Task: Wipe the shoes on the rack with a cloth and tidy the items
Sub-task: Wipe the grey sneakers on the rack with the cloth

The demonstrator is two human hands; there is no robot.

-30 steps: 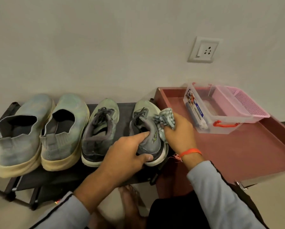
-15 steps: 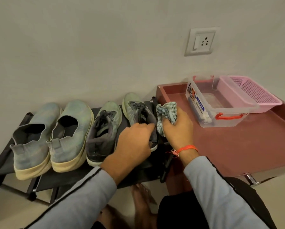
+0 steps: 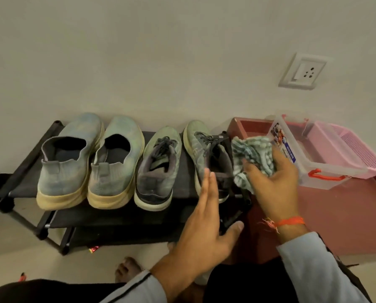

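The right hand's fingers (image 3: 251, 171) bunch the checked grey-green cloth (image 3: 253, 155) just beside the rightmost grey laced sneaker (image 3: 206, 158). The left hand (image 3: 204, 217) has let go of that sneaker; its fingers are flat and spread, holding nothing. The shoe rests on the black fabric rack (image 3: 23, 184), so it seems wiped. The clear plastic box's (image 3: 320, 171) label is unreadable.

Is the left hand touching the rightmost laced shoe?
Cannot tell. In the head view the open left hand overlaps the rightmost laced shoe, its fingertips in front, with no contact or gap plainly visible.
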